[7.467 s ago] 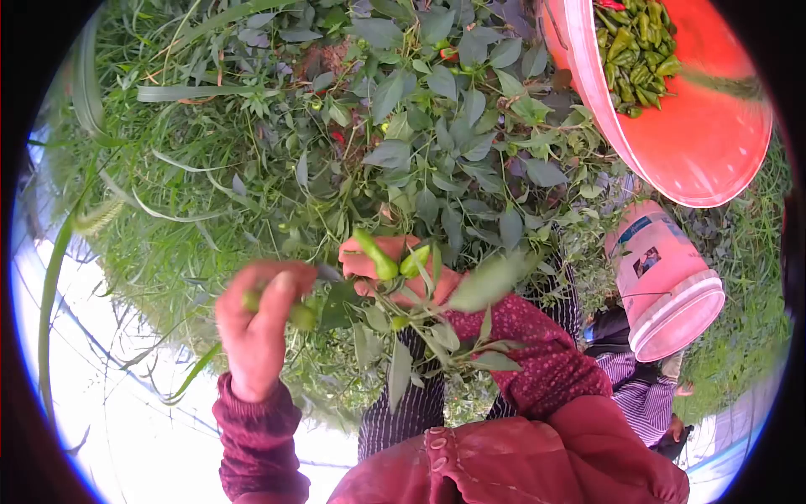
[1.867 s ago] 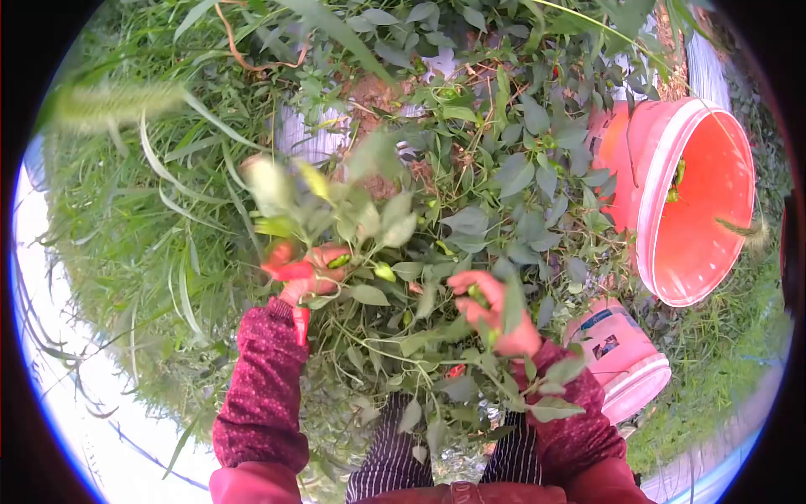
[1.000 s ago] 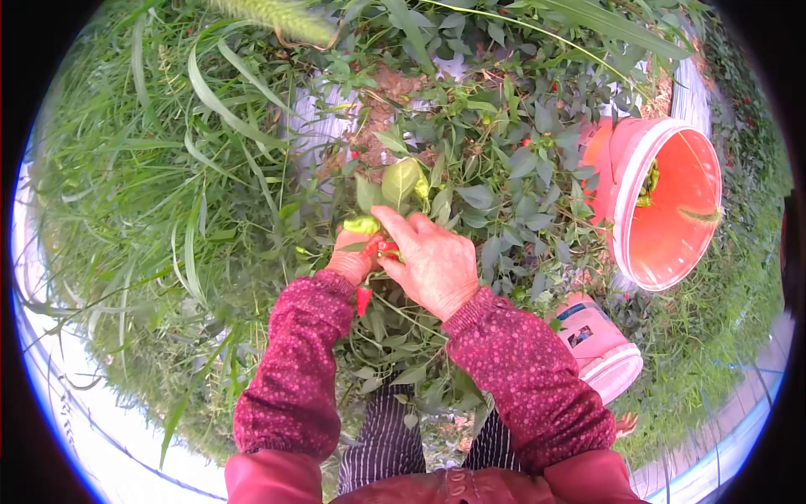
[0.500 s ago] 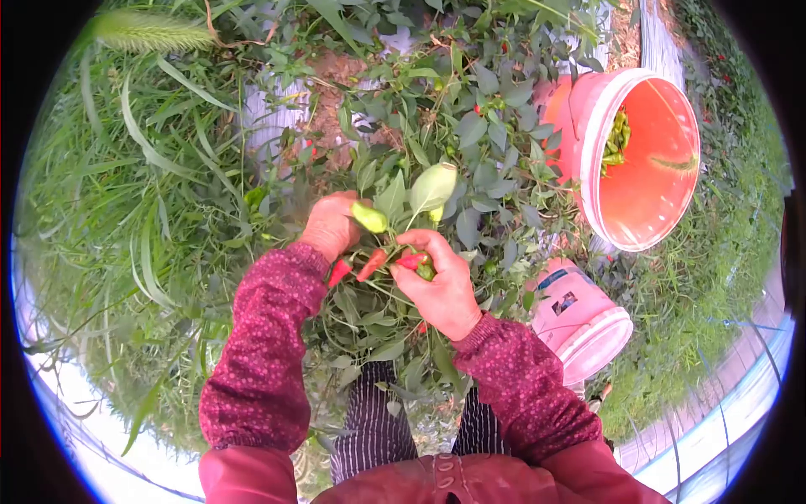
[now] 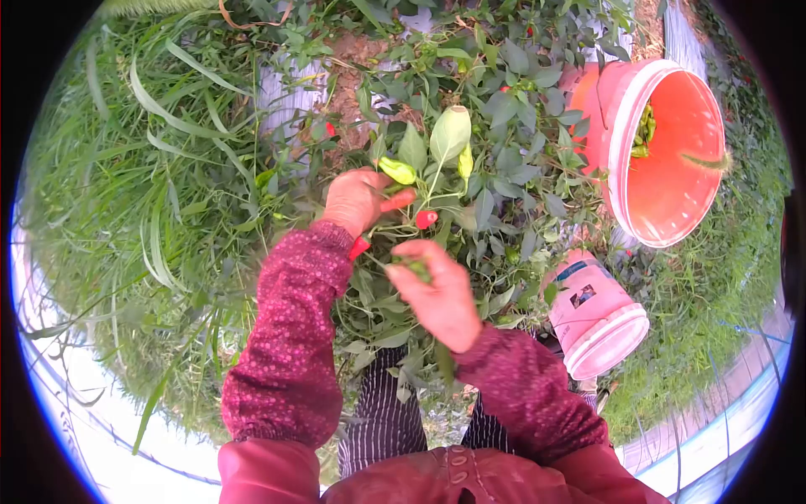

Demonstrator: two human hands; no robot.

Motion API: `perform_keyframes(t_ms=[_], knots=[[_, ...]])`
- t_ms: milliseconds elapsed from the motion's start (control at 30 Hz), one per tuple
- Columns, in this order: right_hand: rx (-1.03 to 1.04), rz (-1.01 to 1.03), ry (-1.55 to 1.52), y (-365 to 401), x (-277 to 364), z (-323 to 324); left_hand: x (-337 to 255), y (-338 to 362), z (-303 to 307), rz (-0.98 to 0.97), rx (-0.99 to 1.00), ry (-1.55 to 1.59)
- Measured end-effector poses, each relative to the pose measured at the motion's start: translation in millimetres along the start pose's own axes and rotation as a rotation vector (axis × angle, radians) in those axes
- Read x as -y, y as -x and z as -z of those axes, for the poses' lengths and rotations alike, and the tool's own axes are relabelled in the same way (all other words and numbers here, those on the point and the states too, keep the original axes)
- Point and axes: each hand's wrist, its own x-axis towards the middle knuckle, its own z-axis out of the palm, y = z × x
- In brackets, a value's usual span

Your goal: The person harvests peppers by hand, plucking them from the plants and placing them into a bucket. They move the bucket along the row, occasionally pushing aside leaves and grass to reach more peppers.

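Note:
My left hand (image 5: 353, 203) is closed at the pepper branch, its fingertips partly hidden. Close to it are a yellow-green pepper (image 5: 397, 170), an orange-red pepper (image 5: 398, 201) and, below by the wrist, a red pepper (image 5: 359, 247). Another small red pepper (image 5: 426, 219) hangs to the right, under a large pale leaf (image 5: 451, 134). Beside that leaf is a slim yellow-green pepper (image 5: 465, 161). Slightly blurred, my right hand (image 5: 443, 292) is curled around a green pepper (image 5: 413, 267), lower than the red one and apart from it.
A large pink bucket (image 5: 625, 160) lies tilted at the right, with green peppers (image 5: 644, 133) inside. Below it is a smaller pink bucket (image 5: 598, 315). Tall grass (image 5: 159, 168) fills the left side. Pale plastic sheeting (image 5: 290, 101) shows between the plants.
My right hand has drawn down from the red pepper with the green pepper in its fingers. The branch at my left hand has risen, and the whole view has shifted a little.

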Motion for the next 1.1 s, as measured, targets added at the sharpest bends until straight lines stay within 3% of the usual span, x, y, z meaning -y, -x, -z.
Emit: perform_keyframes(t_ms=[33, 100, 133, 167, 233, 267, 300, 367, 500, 700, 833, 967, 1033, 1100], knots=[[0.011, 0.007, 0.148, -1, -6, -11, 3, -1, -8, -0.006, 0.0, 0.0], [0.05, -0.084, 0.222, -16, -10, -18, 11, -7, -30, -0.082, -0.217, 0.001], [0.113, -0.226, 0.295, -24, -15, -21, 7, -4, -26, -0.055, -0.202, -0.002], [0.104, -0.226, 0.295, -26, -20, -24, 6, -4, -25, -0.064, -0.202, -0.002], [0.121, -0.279, 0.178, -29, -32, -31, 10, -3, -26, -0.068, -0.2, -0.022], [0.14, -0.306, -0.1, -30, -50, -37, 11, -3, -28, -0.04, -0.195, -0.027], [0.135, -0.301, -0.097, -31, -44, -35, 10, -4, -27, -0.046, -0.2, -0.026], [0.172, -0.597, -0.358, -33, -24, -33, 9, -3, -23, 0.014, -0.174, 0.021], [0.234, -0.604, -0.374, -35, -23, -26, 12, -4, -29, -0.045, -0.242, -0.031], [0.252, -0.52, -0.249, -13, -29, -6, 12, 6, -33, -0.003, -0.164, 0.003], [0.293, -0.527, -0.277, -9, -24, 8, 15, 14, -35, -0.093, -0.199, 0.077], [0.489, -0.474, -0.075, -9, -13, 13, 31, 18, -40, -0.154, -0.161, 0.15], [1.0, -0.187, -0.069, 4, -1, 11, 40, 22, -38, -0.173, -0.237, 0.022], [0.845, 0.111, 0.218, 23, -4, -3, 59, 24, -35, -0.148, -0.111, 0.243]])
